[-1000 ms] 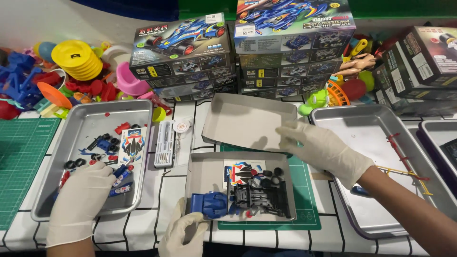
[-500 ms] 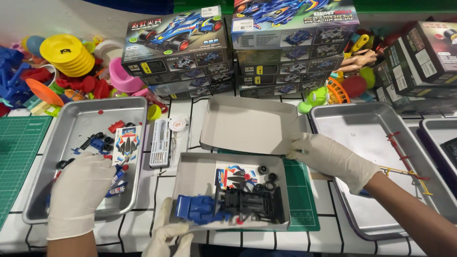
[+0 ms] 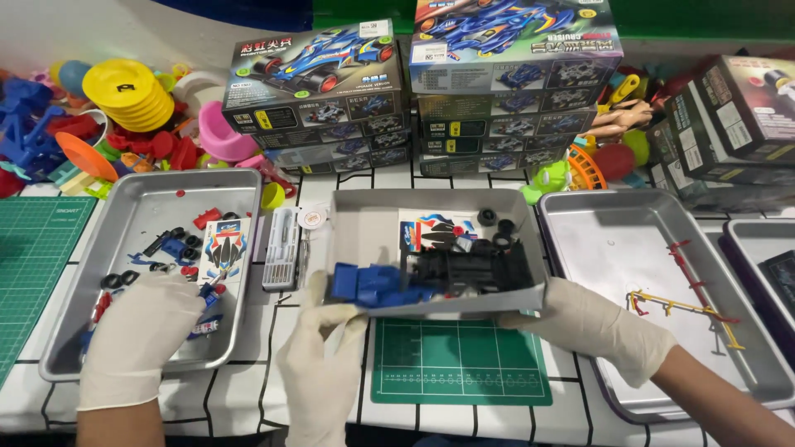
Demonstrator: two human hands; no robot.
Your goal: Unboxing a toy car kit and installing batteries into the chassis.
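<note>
A grey cardboard box [image 3: 364, 223] is held tilted above the small green cutting mat [image 3: 460, 360]. It holds a black car chassis [image 3: 468, 269], blue parts [image 3: 373, 285], a sticker sheet [image 3: 426, 228] and black tyres [image 3: 497, 228]. My right hand [image 3: 596, 327], gloved, grips the box's front right corner. Another gloved hand [image 3: 319, 364] rises from the bottom middle and holds the front left corner. My left hand [image 3: 137, 331], gloved, rests palm down over small parts in the left metal tray [image 3: 141, 199]; its fingertips are hidden.
Boxed toy car kits [image 3: 319, 91] are stacked at the back. Bright plastic toys [image 3: 124, 95] lie far left. A clear parts case [image 3: 281, 248] sits beside the left tray. The right metal tray [image 3: 613, 240] holds red and yellow sprues [image 3: 687, 306]. A large green mat [image 3: 37, 257] lies left.
The box has been lifted off the small green mat and tilted back over where the lid lay. My right hand left the lid and took the box's corner. My left hand stayed in the tray.
</note>
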